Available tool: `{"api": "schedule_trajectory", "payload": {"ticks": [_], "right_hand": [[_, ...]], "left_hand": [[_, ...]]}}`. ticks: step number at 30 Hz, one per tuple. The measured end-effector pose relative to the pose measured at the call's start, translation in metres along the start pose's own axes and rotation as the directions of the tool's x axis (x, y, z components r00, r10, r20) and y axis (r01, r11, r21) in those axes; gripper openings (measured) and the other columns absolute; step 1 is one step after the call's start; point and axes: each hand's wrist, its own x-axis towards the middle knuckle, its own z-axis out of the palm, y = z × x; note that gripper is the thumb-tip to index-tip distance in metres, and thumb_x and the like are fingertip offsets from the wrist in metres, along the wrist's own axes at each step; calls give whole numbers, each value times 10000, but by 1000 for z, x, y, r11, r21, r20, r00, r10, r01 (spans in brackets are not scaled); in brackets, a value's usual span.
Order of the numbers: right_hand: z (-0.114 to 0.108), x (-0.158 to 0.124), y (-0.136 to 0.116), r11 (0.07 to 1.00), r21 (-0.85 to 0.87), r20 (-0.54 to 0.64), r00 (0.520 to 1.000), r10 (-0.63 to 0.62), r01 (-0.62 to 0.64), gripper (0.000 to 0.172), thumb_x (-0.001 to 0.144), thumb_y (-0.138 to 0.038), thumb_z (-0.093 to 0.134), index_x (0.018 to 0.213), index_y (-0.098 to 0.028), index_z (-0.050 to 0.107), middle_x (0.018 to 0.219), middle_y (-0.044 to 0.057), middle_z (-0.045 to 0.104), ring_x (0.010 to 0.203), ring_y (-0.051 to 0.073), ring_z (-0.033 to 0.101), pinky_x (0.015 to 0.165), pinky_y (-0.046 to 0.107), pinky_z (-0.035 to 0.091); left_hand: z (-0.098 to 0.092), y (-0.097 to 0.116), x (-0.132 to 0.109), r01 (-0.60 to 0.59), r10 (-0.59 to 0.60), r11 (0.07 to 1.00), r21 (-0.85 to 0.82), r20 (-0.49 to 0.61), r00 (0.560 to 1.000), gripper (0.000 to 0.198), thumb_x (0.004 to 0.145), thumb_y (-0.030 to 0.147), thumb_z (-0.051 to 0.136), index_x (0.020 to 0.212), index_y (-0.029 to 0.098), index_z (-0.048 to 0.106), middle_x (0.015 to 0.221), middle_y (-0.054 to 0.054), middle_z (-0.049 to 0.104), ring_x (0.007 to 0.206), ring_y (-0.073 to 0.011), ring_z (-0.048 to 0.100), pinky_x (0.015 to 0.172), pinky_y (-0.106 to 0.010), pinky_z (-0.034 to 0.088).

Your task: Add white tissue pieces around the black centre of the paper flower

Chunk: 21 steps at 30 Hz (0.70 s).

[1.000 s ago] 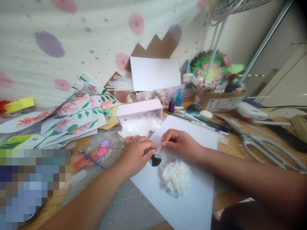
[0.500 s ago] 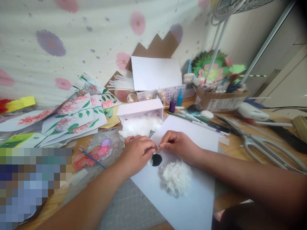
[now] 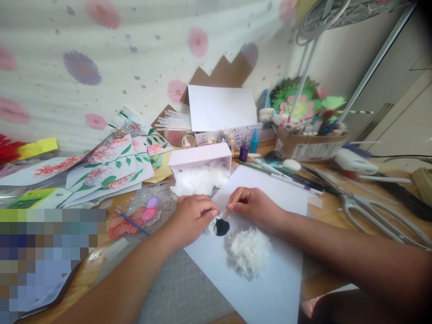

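A small black disc (image 3: 222, 227) with white petals (image 3: 211, 227) along its left edge is over a white sheet of paper (image 3: 280, 274). The fingers of my left hand (image 3: 193, 217) are pinched together at that petalled edge; the exact grip is partly hidden. My right hand (image 3: 251, 204) is closed round a short wooden stick (image 3: 238, 194), its lower end close to the disc's upper right rim. Nearer to me on the paper rests a ruffled white flower (image 3: 250, 253). Beyond my left hand, a white box (image 3: 201, 155) lies on its side with loose white petals (image 3: 199, 180) spilling from it.
Large scissors (image 3: 361, 202) lie at the right, near pens and a cardboard box (image 3: 312, 146) of tools. Paint bottles (image 3: 254, 140) stand at the back. Flower pictures (image 3: 108, 164) are piled left, with a blue brush (image 3: 131, 220) on the grey cutting mat (image 3: 175, 283).
The view has shifted slightly, so the background sits a little lower and to the right. My left fingers have drawn back a little from the disc, and more white petals show beside it.
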Motion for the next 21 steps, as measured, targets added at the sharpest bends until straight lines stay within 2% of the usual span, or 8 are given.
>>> {"api": "schedule_trajectory", "payload": {"ticks": [4, 6, 9, 11, 13, 17, 19, 21], "right_hand": [[-3, 2, 0, 997, 65, -102, 994, 42, -36, 309, 679, -410, 677, 658, -121, 570, 670, 14, 546, 631, 110, 477, 602, 231, 364], [-5, 3, 0, 994, 100, -140, 988, 60, -46, 316, 674, -411, 676, 642, -120, 559, 645, 5, 517, 619, 105, 464, 606, 231, 358], [-6, 3, 0, 995, 100, -120, 992, 43, -31, 323, 670, -413, 675, 642, -118, 548, 651, 7, 519, 624, 108, 461, 618, 235, 359], [-6, 2, 0, 996, 91, -101, 995, 25, -16, 331, 670, -423, 671, 650, -118, 545, 660, 10, 525, 632, 110, 463, 623, 236, 360], [-7, 2, 0, 996, 88, -88, 996, 15, -7, 339, 670, -433, 670, 658, -118, 545, 669, 12, 529, 642, 115, 468, 629, 237, 363], [-7, 2, 0, 994, 104, -81, 996, 28, -20, 345, 661, -441, 679, 676, -119, 558, 676, 9, 524, 644, 115, 466, 634, 236, 366], [-8, 1, -1, 993, 113, -74, 997, 24, -16, 351, 662, -445, 678, 661, -119, 548, 656, 3, 507, 628, 110, 456, 626, 234, 362], [-9, 1, 0, 991, 133, -63, 998, 18, -10, 362, 662, -450, 676, 635, -125, 521, 639, -1, 499, 617, 110, 454, 622, 237, 363]], "left_hand": [[-4, -1, -3, 39, -44, 997, -61, -79, 996, 180, 843, 266, 450, 896, 241, 620, 900, 11, 618, 845, -145, 556, 787, -278, 410], [-8, 3, -7, 40, -47, 996, -74, -99, 994, 160, 798, 317, 528, 921, 235, 590, 952, 0, 589, 882, -157, 540, 799, -285, 414], [-13, 11, -16, -32, 32, 999, -2, 32, 999, 260, 686, 378, 661, 912, 262, 605, 1090, -19, 522, 1047, -216, 465, 928, -370, 346], [-14, 14, -20, -58, 52, 997, 55, 109, 993, 178, 682, 361, 669, 837, 276, 640, 1159, -18, 483, 1128, -243, 402, 991, -434, 261], [-14, 11, -20, -57, 46, 993, 99, 112, 993, 50, 722, 301, 628, 738, 263, 656, 1163, -14, 485, 1144, -242, 386, 1007, -457, 219], [-18, 10, -16, -19, 16, 990, 143, 22, 1000, 122, 740, 238, 576, 636, 221, 637, 1060, -17, 554, 1055, -218, 460, 987, -428, 262], [-20, 19, -26, 31, -26, 996, 78, -69, 997, 167, 790, 283, 519, 685, 216, 630, 1008, -30, 585, 983, -199, 512, 927, -376, 348], [-19, 35, -51, 46, -49, 999, -25, -138, 989, 276, 874, 352, 378, 870, 234, 627, 974, -46, 612, 916, -182, 550, 821, -323, 428]]}}
